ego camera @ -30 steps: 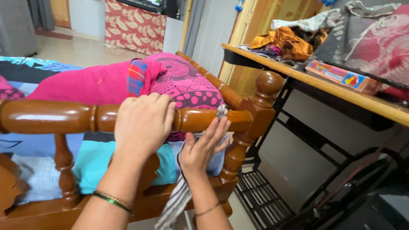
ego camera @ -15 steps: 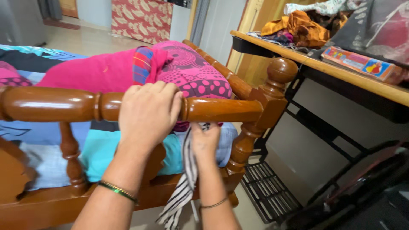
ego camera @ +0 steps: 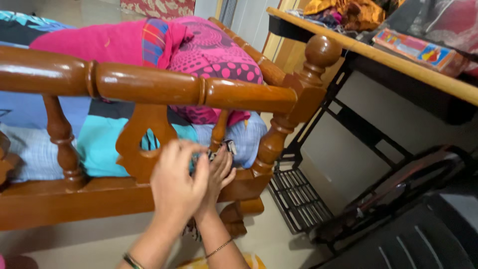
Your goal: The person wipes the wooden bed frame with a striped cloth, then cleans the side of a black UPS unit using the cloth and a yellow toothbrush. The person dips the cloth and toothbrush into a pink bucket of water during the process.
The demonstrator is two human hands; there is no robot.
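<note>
Both my hands are down in front of the lower part of a wooden bed footboard (ego camera: 149, 89). My left hand (ego camera: 177, 187), a green bangle on its wrist, is curled over my right hand (ego camera: 220, 174), which wears a thin bracelet. Between them they pinch a black-and-white striped cloth (ego camera: 225, 148). It shows above my fingers, next to a turned spindle (ego camera: 217, 132), and its tail hangs below my wrists. The carved centre slat (ego camera: 142, 144) stands just left of my hands.
Pink bedding (ego camera: 199, 47) and blue-and-teal sheets (ego camera: 99, 144) lie on the bed behind the rail. To the right stands a table (ego camera: 398, 62) with clothes and a flat colourful box (ego camera: 413, 50), on a black metal frame with a treadle grate (ego camera: 298, 199).
My hands have dropped from the top rail to the lower part of the footboard, taking the striped cloth down with them. My left hand has let go of the rail and joined the right.
</note>
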